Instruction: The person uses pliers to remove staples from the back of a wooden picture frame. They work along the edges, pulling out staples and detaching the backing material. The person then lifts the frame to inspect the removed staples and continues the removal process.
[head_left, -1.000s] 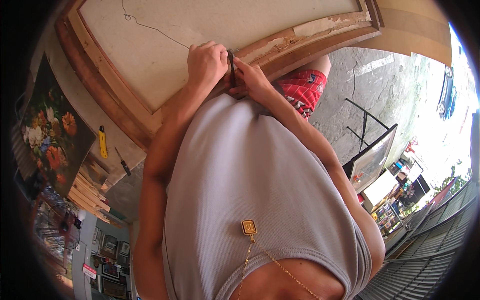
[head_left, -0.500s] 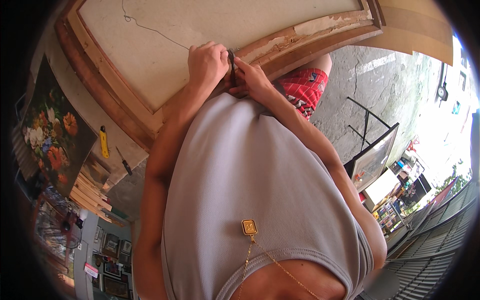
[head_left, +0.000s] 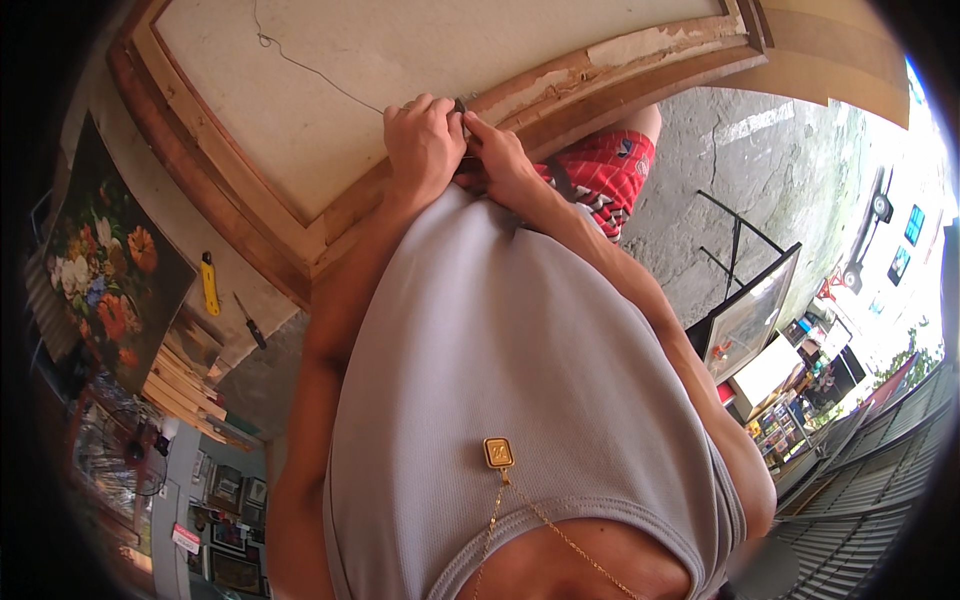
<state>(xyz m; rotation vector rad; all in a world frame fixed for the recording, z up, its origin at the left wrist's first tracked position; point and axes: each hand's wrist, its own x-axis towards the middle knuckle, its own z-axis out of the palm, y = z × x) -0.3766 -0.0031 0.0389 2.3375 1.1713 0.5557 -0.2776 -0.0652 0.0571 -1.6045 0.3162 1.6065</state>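
A large wooden picture frame point(head_left: 240, 190) lies face down, its pale backing board point(head_left: 420, 60) turned up. My left hand point(head_left: 425, 145) and my right hand point(head_left: 500, 160) are pressed together at the frame's near edge, both closed around a small dark tool point(head_left: 460, 105) whose shape is mostly hidden by the fingers. A thin wire point(head_left: 310, 72) runs across the backing from the top down to my left hand. My grey sleeveless shirt hides the lower parts of both arms.
A flower painting point(head_left: 105, 270) leans at the left. A yellow utility knife point(head_left: 209, 283) and a dark-handled screwdriver point(head_left: 250, 322) lie on the worktable beside stacked wooden mouldings point(head_left: 185, 385). A framed picture on a black stand point(head_left: 745, 320) stands on the concrete to the right.
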